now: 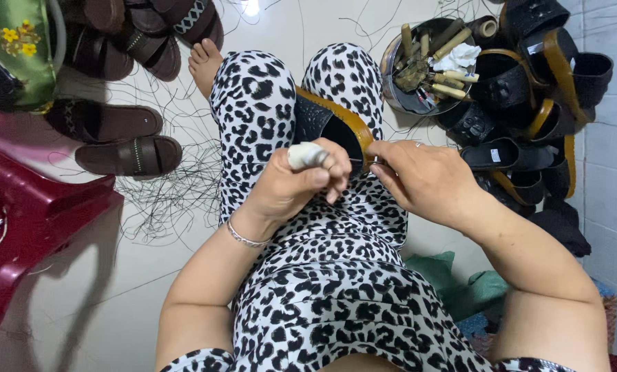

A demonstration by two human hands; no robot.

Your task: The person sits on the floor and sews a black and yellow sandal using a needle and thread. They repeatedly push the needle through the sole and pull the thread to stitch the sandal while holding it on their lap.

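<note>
A black sandal with a tan sole edge (332, 117) rests between my knees on my lap. My left hand (295, 182) is closed around a tool with a pale wrapped handle (305, 155), its thin metal tip pointing right toward the sole edge. My right hand (425, 179) grips the sandal's tan rim at its near end, fingers pinched where the tool tip meets it. A ring shows on one right finger and a bracelet on my left wrist.
A round metal tin (425, 65) of wooden-handled tools and cloth stands at upper right. Black and tan sandals (529, 96) are heaped beside it. Brown sandals (126, 151) and loose black threads (164, 193) lie on the floor left. A red plastic stool (26, 213) stands at far left.
</note>
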